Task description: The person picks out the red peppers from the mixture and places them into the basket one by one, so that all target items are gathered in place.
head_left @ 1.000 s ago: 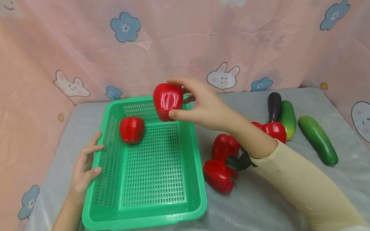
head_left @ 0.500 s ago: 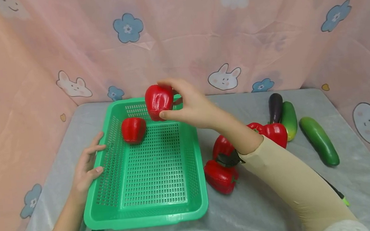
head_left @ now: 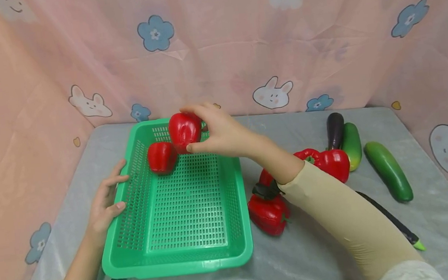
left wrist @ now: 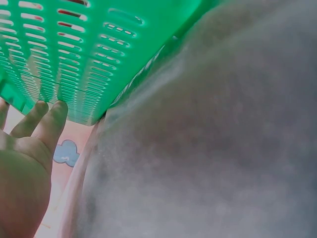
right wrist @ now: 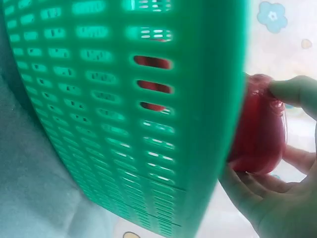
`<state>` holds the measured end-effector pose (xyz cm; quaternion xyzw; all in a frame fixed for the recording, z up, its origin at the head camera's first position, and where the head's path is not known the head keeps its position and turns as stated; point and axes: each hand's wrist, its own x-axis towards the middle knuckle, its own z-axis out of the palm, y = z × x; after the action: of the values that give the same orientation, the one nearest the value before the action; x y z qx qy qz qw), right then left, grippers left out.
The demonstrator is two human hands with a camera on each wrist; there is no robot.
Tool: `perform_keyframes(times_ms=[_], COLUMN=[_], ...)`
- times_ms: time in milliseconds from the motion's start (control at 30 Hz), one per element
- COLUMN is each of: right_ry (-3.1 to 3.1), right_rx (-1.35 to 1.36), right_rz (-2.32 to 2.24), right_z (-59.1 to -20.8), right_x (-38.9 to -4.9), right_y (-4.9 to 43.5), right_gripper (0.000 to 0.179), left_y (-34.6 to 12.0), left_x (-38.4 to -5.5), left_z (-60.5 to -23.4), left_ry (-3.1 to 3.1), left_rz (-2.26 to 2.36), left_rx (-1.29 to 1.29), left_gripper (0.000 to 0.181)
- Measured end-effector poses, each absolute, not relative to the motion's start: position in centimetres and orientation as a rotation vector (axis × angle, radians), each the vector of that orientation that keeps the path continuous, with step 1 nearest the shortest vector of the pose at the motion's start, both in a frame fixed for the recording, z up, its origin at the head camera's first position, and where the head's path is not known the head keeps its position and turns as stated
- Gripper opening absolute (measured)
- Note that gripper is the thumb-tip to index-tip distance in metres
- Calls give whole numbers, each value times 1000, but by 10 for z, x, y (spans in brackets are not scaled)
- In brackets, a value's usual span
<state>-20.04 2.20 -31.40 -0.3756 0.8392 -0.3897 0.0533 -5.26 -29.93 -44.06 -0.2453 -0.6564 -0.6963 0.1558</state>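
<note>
My right hand (head_left: 215, 129) grips a red bell pepper (head_left: 184, 129) over the far end of the green basket (head_left: 179, 267). Thumb and fingers sit on opposite sides of the pepper, also seen in the right wrist view beyond the basket wall (right wrist: 109, 99). Inside the basket, near its far left corner, lies another red bell pepper (head_left: 162, 157); the held one partly overlaps it in the head view. My left hand (head_left: 102, 206) touches the basket's left side with its thumb and extended fingers. In the left wrist view, fingertips (left wrist: 60, 105) rest against the slotted wall.
Right of the basket lie more red bell peppers (head_left: 269, 216), partly hidden by my right forearm. Farther right are a dark eggplant (head_left: 335, 130), a green cucumber-like vegetable (head_left: 351, 146), another (head_left: 388, 171), and a long dark item with a light green end (head_left: 399, 222).
My right hand has carried the bell pepper leftward and then lower, toward the pepper in the basket. The long dark item has come into view from behind the forearm. The left hand stays put.
</note>
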Motion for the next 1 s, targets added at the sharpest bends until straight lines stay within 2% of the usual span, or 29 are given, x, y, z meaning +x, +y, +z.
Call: perform_keyframes(times_ms=[1000], right_ry=[2566], right_rx=[-1181], right_rz=[-853], right_z=[-349], right_x=[-206], right_y=[0], right_gripper=[83], left_y=[-301], left_x=[-55], left_z=[-439], left_ry=[-1894], left_rz=[-1947], left_rx=[-721], left_gripper=[59])
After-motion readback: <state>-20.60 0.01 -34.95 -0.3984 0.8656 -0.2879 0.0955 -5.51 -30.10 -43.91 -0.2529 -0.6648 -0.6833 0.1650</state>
